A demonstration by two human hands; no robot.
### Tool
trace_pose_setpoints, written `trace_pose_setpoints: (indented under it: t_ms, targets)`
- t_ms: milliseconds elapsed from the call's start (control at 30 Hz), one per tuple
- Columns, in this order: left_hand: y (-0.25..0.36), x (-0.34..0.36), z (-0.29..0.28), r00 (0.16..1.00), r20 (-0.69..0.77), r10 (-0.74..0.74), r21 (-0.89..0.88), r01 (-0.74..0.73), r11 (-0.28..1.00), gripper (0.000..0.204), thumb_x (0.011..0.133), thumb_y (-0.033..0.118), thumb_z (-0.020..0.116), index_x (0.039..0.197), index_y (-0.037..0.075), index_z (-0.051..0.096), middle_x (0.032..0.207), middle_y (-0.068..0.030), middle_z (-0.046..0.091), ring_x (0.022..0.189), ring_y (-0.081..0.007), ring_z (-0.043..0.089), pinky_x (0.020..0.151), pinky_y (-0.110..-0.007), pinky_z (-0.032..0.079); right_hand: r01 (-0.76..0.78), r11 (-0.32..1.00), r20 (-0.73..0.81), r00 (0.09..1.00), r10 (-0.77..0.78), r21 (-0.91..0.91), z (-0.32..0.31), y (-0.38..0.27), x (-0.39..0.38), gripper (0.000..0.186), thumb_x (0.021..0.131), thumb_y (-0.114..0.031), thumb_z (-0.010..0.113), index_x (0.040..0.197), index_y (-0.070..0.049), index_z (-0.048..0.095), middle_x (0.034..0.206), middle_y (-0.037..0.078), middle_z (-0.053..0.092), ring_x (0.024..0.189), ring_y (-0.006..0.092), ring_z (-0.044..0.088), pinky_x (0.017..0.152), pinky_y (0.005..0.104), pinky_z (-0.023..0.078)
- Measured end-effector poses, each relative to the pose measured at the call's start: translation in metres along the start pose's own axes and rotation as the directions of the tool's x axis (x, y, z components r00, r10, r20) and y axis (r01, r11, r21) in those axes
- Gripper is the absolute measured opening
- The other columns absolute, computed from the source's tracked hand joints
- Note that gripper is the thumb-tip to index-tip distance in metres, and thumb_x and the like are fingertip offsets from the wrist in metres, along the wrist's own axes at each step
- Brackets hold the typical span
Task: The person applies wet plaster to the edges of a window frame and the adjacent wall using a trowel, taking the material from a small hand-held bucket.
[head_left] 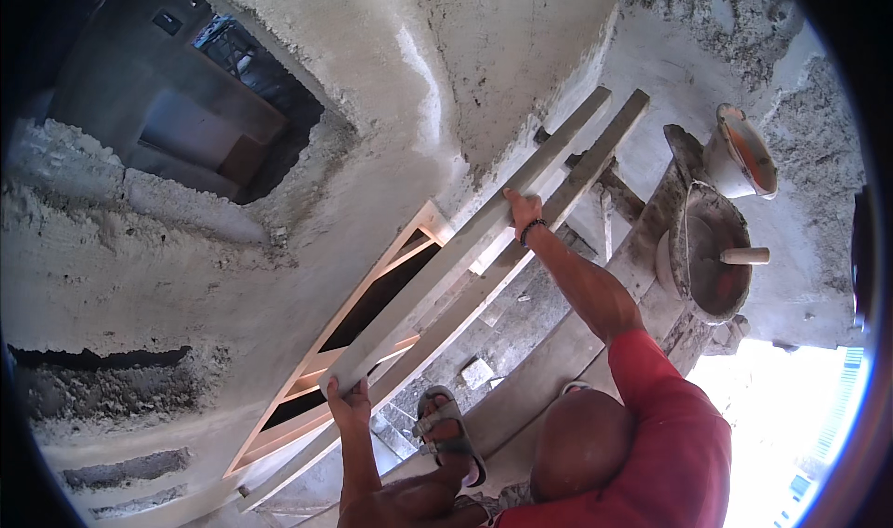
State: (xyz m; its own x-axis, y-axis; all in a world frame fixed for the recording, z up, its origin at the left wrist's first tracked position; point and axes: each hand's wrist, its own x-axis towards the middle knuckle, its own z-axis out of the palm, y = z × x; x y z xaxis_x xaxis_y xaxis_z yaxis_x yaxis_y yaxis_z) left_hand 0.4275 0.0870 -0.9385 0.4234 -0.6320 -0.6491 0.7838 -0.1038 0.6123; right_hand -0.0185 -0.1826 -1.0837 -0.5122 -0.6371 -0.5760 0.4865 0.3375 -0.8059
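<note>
A long grey straightedge [446, 258] runs slantwise from the lower left to the upper right, in front of the plastered wall. My left hand [349, 405] is closed on its lower end, thumb on its face. Farther up, my right hand [523, 209], with a dark bracelet at the wrist, grips its edge. A second long bar [409, 362] lies nearly parallel on the near side, passing under my right wrist. Behind the straightedge, a light wooden frame [302, 370] with crosspieces sits against dark openings in the wall.
Scaffold planks [558, 360] run beneath me; my sandalled foot [445, 430] rests by them. To the right are a mortar-coated tub [712, 281] with a wooden handle [744, 256] sticking out and a bucket [735, 160]. Rubble [476, 373] lies below. A rough wall opening [214, 109] is upper left.
</note>
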Motion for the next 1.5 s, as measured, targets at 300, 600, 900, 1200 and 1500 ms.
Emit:
trace_pose_setpoints:
  t_ms: [300, 600, 900, 1200, 1500]
  targets:
    - [-0.015, 0.072, -0.029, 0.999, -0.035, -0.021, 0.062, 0.024, 0.998, 0.05, 0.083, 0.024, 0.07, 0.125, 0.007, 0.048, 0.123, -0.0136, 0.054, 0.111, -0.0309, 0.059, 0.086, -0.044, 0.058, -0.035, 0.967, 0.03, 0.999, 0.044, -0.253, 0.035, 0.019, 0.054, 0.068, 0.075, -0.032, 0.07, 0.119, 0.008, 0.037, 0.116, 0.026, 0.056, 0.103, 0.0363, 0.059, 0.083, 0.0476, 0.054]
    - [-0.02, 0.106, -0.039, 0.998, -0.063, -0.015, 0.007, 0.015, 1.0, 0.044, 0.089, 0.024, 0.063, 0.126, 0.007, 0.048, 0.121, -0.0143, 0.056, 0.111, -0.0314, 0.058, 0.087, -0.047, 0.057, -0.077, 0.987, 0.122, 0.988, 0.095, -0.144, 0.038, 0.01, 0.04, 0.042, 0.08, -0.029, 0.069, 0.107, 0.0, 0.054, 0.103, 0.016, 0.061, 0.086, 0.0294, 0.061, 0.072, 0.047, 0.056]
    - [-0.026, 0.086, -0.032, 0.999, 0.016, 0.033, -0.023, -0.033, 0.999, 0.045, 0.089, 0.024, 0.063, 0.126, 0.005, 0.047, 0.128, -0.0117, 0.053, 0.116, -0.0309, 0.055, 0.095, -0.044, 0.053, -0.039, 0.994, 0.232, 0.973, 0.014, 0.105, 0.023, -0.007, 0.035, 0.032, 0.078, -0.017, 0.069, 0.101, 0.0, 0.055, 0.091, 0.012, 0.06, 0.077, 0.0259, 0.063, 0.062, 0.0432, 0.056]
    - [0.012, 0.055, -0.032, 0.979, 0.162, 0.125, -0.011, -0.124, 0.992, 0.046, 0.087, 0.023, 0.065, 0.125, 0.002, 0.048, 0.129, -0.0138, 0.054, 0.118, -0.0297, 0.055, 0.1, -0.042, 0.05, -0.03, 0.974, 0.342, 0.938, -0.051, 0.226, 0.029, -0.027, -0.001, 0.032, 0.079, -0.016, 0.07, 0.1, -0.003, 0.049, 0.096, 0.011, 0.058, 0.083, 0.0245, 0.06, 0.068, 0.0437, 0.053]
    - [0.003, 0.043, 0.002, 0.962, 0.247, 0.114, -0.025, -0.112, 0.993, 0.042, 0.089, 0.02, 0.063, 0.126, 0.004, 0.048, 0.129, -0.0125, 0.055, 0.119, -0.0278, 0.055, 0.101, -0.042, 0.049, 0.011, 0.908, 0.351, 0.92, -0.173, 0.418, 0.033, -0.05, 0.026, 0.039, 0.085, -0.024, 0.066, 0.111, -0.003, 0.045, 0.1, 0.013, 0.06, 0.086, 0.0243, 0.064, 0.069, 0.0411, 0.056]
